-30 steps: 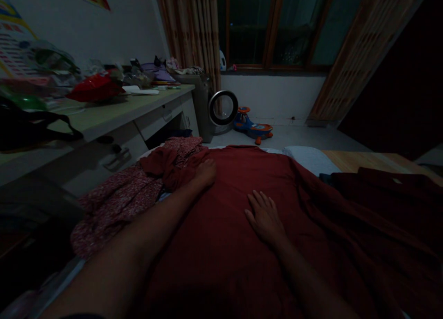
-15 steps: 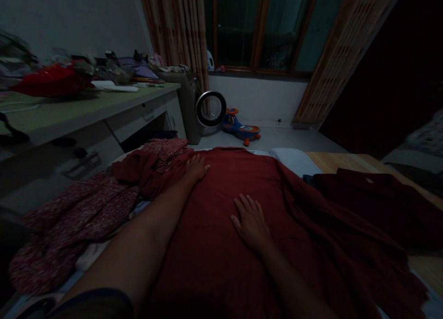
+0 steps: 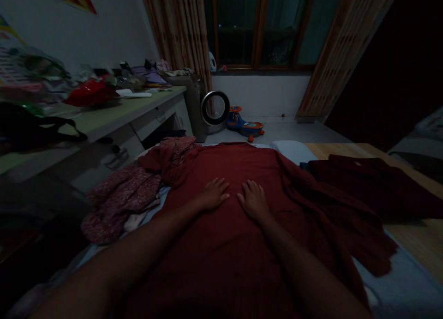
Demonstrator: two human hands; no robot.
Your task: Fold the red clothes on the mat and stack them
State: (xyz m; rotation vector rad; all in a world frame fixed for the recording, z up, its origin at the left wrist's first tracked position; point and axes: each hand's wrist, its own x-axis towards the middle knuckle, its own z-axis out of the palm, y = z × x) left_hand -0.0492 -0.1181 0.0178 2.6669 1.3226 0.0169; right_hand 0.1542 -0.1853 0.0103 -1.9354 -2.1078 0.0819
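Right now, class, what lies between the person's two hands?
In the head view, only a narrow strip of the red garment shows between the left hand and right hand; both rest flat on it.

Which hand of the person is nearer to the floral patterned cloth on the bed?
Left. The left hand lies flat on the red garment, nearer the floral cloth at the left. The right hand lies flat beside it, farther away.

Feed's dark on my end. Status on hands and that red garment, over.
Left hand and right hand open, flat, side by side on the red garment. Garment spread on the bed. Floral cloth bunched at its left edge.
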